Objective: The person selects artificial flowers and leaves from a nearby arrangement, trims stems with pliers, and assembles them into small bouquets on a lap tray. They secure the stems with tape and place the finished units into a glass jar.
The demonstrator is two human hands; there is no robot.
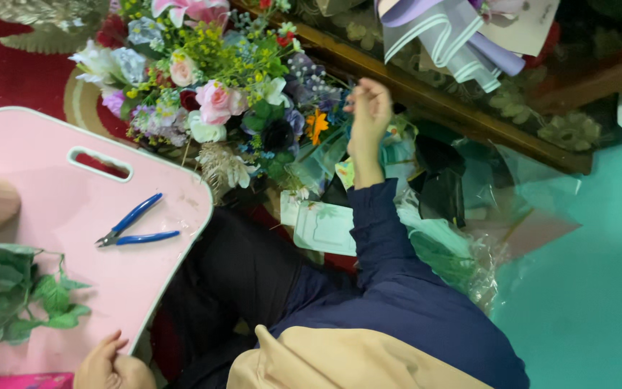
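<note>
My right hand [368,108] reaches out on a navy sleeve into a big bunch of artificial flowers [210,101] with pink, white, purple and yellow blooms. Its fingertips are pinched together on a thin sprig beside an orange flower [317,124]. My left hand [109,364] lies at the lower edge of a pink board with a handle slot [73,209], its fingers curled and partly cut off by the frame. Blue-handled pliers [132,227] lie on the board, apart from both hands. A sprig of green leaves [19,295] lies on the board's left part.
Clear and teal wrapping sheets [462,216] and a white card [325,227] lie by my legs. Striped purple wrapping paper [455,36] sits behind a wooden edge [433,101]. There is red patterned carpet [8,65] at the left and teal floor [599,288] at the right.
</note>
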